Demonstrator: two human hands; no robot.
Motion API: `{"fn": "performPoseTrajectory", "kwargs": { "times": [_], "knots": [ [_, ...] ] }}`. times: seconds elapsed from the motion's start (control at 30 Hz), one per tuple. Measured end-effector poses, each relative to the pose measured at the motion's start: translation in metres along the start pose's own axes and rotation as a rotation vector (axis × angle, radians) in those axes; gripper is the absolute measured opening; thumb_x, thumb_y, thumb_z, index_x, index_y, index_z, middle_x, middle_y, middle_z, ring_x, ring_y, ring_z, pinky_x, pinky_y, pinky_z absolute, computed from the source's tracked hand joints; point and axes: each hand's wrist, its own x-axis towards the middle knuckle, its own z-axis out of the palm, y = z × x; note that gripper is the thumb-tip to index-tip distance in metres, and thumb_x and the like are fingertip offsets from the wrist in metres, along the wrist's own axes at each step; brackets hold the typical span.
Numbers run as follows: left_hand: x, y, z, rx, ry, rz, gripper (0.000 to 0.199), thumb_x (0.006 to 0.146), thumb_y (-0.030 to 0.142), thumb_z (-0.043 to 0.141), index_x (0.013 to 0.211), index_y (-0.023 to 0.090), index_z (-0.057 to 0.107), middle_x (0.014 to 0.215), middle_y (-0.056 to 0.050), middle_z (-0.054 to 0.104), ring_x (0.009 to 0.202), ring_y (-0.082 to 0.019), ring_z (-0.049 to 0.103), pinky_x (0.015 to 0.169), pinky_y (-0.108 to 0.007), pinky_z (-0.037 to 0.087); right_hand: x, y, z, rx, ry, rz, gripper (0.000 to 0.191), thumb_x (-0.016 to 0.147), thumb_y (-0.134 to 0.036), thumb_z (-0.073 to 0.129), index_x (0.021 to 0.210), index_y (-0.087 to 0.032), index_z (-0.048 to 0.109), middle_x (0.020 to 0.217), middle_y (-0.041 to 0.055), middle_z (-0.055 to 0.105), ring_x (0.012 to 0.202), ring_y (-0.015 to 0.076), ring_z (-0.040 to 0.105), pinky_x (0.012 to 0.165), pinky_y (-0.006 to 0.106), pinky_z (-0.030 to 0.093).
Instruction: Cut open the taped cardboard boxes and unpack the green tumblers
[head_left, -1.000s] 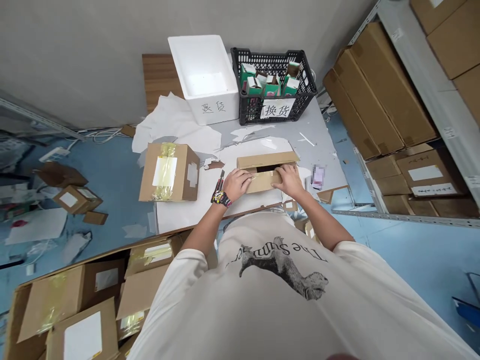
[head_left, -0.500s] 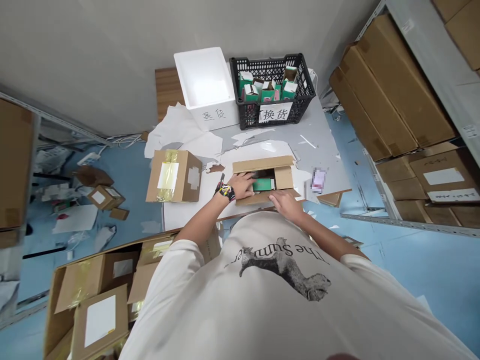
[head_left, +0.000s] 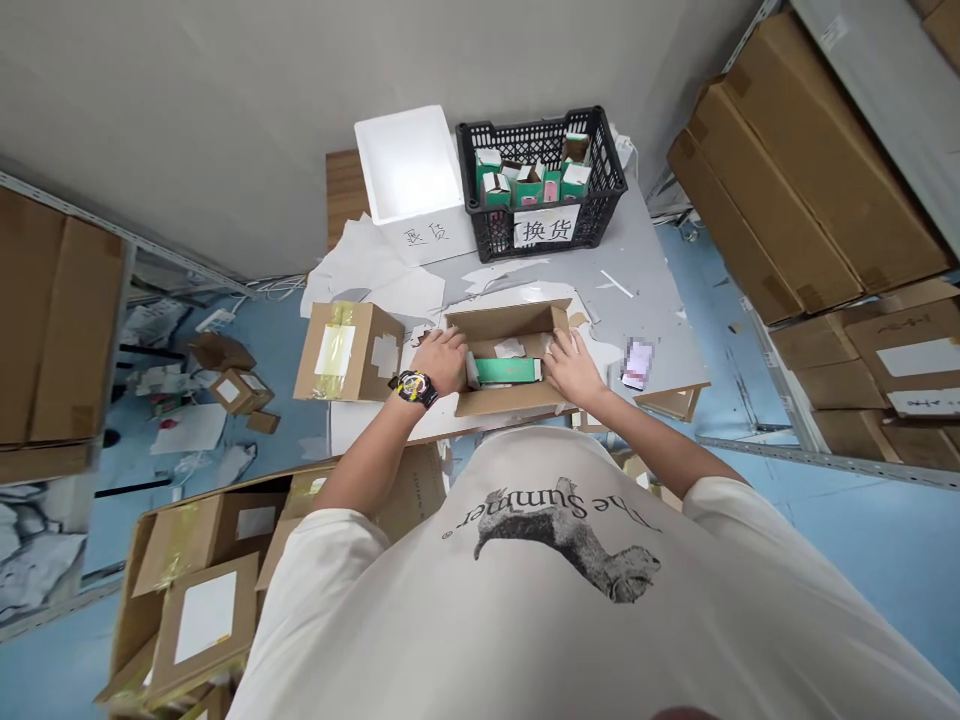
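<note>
An open cardboard box (head_left: 504, 322) stands on the table in front of me, its flaps spread. In it lie a long green carton (head_left: 507, 371) and a small white piece of paper (head_left: 510, 347). My left hand (head_left: 444, 358), with a watch on the wrist, is closed over the box's left end, fingers bent over the edge. At the opposite end, my right hand (head_left: 573, 368) is closed on the right flap, its fingertips on the inner side. Part of each end is covered by my hands.
Left of the open box sits a taped cardboard box (head_left: 349, 352). Behind are a white foam box (head_left: 420, 190) and a black crate (head_left: 541, 225) holding several green cartons. A phone (head_left: 637, 363) lies at the right. Shelves with boxes flank the table; a large carton of boxes stands lower left.
Both hands have moved outward from the front flap area to the box's two ends. The end flaps are spread wider, and more of the green carton and the inside shows.
</note>
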Motion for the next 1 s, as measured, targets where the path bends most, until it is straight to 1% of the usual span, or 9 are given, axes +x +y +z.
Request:
{"fn": "performPoseTrajectory", "kwargs": {
  "times": [0.1, 0.2, 0.33, 0.43, 0.5, 0.63, 0.8, 0.9, 1.0],
  "knots": [
    [-0.002, -0.004, 0.008, 0.027, -0.031, -0.131, 0.101, 0.068, 0.038, 0.106, 0.161, 0.017, 0.073, 0.186, -0.028, 0.049, 0.170, -0.061, 0.045, 0.145, -0.077, 0.026, -0.010, 0.012, 0.001, 0.081, 0.027, 0.063, 0.076, 0.104, -0.033, 0.062, 0.178, -0.015, 0.061, 0.174, 0.0230, 0.067, 0.184, 0.0453, 0.030, 0.151, 0.079, 0.020],
    [0.001, -0.001, 0.016, 0.108, -0.142, -0.179, 0.150, 0.056, 0.055, 0.115, 0.186, 0.023, 0.048, 0.200, -0.025, 0.022, 0.178, -0.067, 0.025, 0.143, -0.078, 0.025, -0.006, 0.024, 0.011, 0.137, 0.038, 0.156, 0.091, 0.102, -0.044, 0.065, 0.186, -0.013, 0.051, 0.187, 0.0215, 0.053, 0.184, 0.0494, 0.029, 0.150, 0.080, 0.020],
    [0.004, 0.000, 0.015, 0.150, -0.270, -0.213, 0.173, 0.056, 0.067, 0.114, 0.197, 0.034, 0.019, 0.205, -0.018, -0.001, 0.180, -0.072, 0.005, 0.139, -0.085, 0.026, 0.019, 0.046, 0.016, 0.063, -0.031, 0.175, 0.100, 0.095, -0.062, 0.081, 0.183, -0.023, 0.056, 0.197, 0.0169, 0.037, 0.164, 0.0588, 0.053, 0.135, 0.084, 0.041],
    [0.006, -0.002, 0.011, 0.127, -0.313, -0.206, 0.180, 0.056, 0.066, 0.115, 0.198, 0.034, 0.008, 0.204, -0.020, -0.011, 0.181, -0.072, 0.003, 0.137, -0.086, 0.033, 0.044, 0.062, 0.011, 0.031, -0.041, 0.087, 0.111, 0.092, -0.067, 0.088, 0.188, -0.028, 0.047, 0.204, 0.0091, 0.011, 0.142, 0.0504, 0.067, 0.120, 0.071, 0.060],
    [0.009, -0.003, 0.010, 0.117, -0.316, -0.214, 0.185, 0.053, 0.064, 0.116, 0.198, 0.033, 0.005, 0.203, -0.022, -0.014, 0.181, -0.073, 0.003, 0.135, -0.085, 0.038, 0.061, 0.070, 0.010, 0.044, -0.028, 0.088, 0.120, 0.091, -0.065, 0.090, 0.192, -0.026, 0.039, 0.205, 0.0102, 0.005, 0.134, 0.0473, 0.070, 0.115, 0.066, 0.062],
    [0.014, 0.000, 0.020, 0.080, -0.321, -0.241, 0.187, 0.051, 0.064, 0.117, 0.198, 0.030, 0.007, 0.202, -0.026, -0.012, 0.180, -0.074, -0.001, 0.134, -0.082, 0.042, 0.086, 0.077, 0.018, 0.102, -0.027, 0.171, 0.106, 0.100, -0.054, 0.081, 0.192, -0.021, 0.038, 0.199, 0.0168, 0.033, 0.147, 0.0500, 0.063, 0.124, 0.068, 0.053],
    [0.004, 0.007, 0.048, 0.057, -0.246, -0.238, 0.165, 0.066, 0.056, 0.110, 0.197, 0.018, 0.017, 0.202, -0.030, -0.001, 0.182, -0.071, -0.004, 0.139, -0.081, 0.033, 0.095, 0.078, 0.030, 0.207, 0.065, 0.266, 0.060, 0.112, -0.030, 0.054, 0.168, -0.018, 0.070, 0.168, 0.0179, 0.073, 0.144, 0.0486, 0.056, 0.121, 0.070, 0.047],
    [-0.005, 0.006, 0.056, 0.044, -0.208, -0.223, 0.157, 0.071, 0.051, 0.106, 0.196, 0.016, 0.019, 0.202, -0.029, 0.001, 0.183, -0.068, -0.005, 0.143, -0.082, 0.022, 0.095, 0.080, 0.033, 0.228, 0.105, 0.304, 0.056, 0.114, -0.026, 0.047, 0.162, -0.022, 0.075, 0.164, 0.0146, 0.076, 0.143, 0.0469, 0.055, 0.121, 0.067, 0.048],
    [-0.004, 0.004, 0.053, -0.035, -0.224, -0.170, 0.147, 0.078, 0.062, 0.100, 0.196, 0.021, 0.023, 0.203, -0.025, 0.008, 0.185, -0.064, -0.007, 0.144, -0.085, 0.011, 0.092, 0.078, 0.034, 0.208, 0.101, 0.295, 0.060, 0.114, -0.024, 0.048, 0.171, -0.022, 0.069, 0.176, 0.0106, 0.068, 0.142, 0.0444, 0.056, 0.124, 0.065, 0.047]
  ]
}}
